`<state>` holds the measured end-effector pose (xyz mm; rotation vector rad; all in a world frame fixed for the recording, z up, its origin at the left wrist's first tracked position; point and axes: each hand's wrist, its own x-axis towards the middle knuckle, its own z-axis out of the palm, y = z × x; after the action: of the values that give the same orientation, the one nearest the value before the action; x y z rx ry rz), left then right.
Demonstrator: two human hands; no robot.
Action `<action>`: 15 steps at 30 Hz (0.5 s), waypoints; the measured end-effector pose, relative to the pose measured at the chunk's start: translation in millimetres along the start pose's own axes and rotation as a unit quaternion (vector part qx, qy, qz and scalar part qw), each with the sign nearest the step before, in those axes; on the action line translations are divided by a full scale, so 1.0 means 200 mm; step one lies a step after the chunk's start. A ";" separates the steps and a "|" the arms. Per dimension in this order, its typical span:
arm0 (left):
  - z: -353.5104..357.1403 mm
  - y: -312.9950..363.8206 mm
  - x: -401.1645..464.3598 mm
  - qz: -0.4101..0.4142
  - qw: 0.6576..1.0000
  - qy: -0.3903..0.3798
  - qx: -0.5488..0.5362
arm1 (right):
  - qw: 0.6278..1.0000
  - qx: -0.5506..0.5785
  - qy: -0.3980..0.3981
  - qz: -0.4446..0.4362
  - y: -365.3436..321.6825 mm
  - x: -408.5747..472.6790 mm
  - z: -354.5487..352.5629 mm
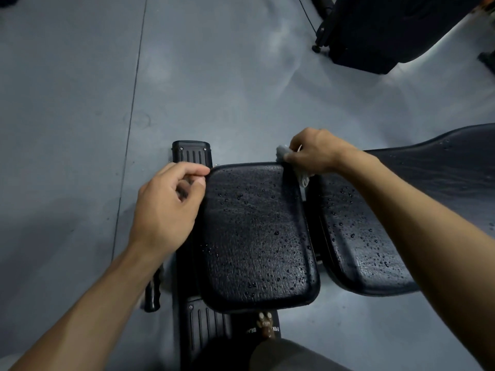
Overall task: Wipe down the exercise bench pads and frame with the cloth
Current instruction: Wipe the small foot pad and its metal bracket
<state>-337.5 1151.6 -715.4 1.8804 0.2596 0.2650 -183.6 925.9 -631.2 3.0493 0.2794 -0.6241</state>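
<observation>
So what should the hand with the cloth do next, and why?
Probably drag the cloth toward the person across the seat pad. The right hand grips the cloth at the pad's far corner, water drops cover the pad, and the left hand is at the opposite far corner, seemingly steadying it.
</observation>
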 end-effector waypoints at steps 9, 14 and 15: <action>-0.02 -0.04 -0.05 0.034 0.999 0.002 0.039 | 0.995 0.046 0.060 -0.065 -0.15 0.03 0.10; -0.03 -0.06 -0.05 0.031 0.998 0.000 0.058 | 0.998 0.026 0.045 -0.044 -0.09 0.02 0.06; -0.04 -0.06 -0.06 0.028 0.998 -0.002 0.060 | 0.998 0.019 0.043 -0.031 -0.07 0.01 0.04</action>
<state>-351.7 1158.3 -725.0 2.0092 0.2239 0.2885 -187.3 939.0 -638.3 3.1191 0.3694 -0.5063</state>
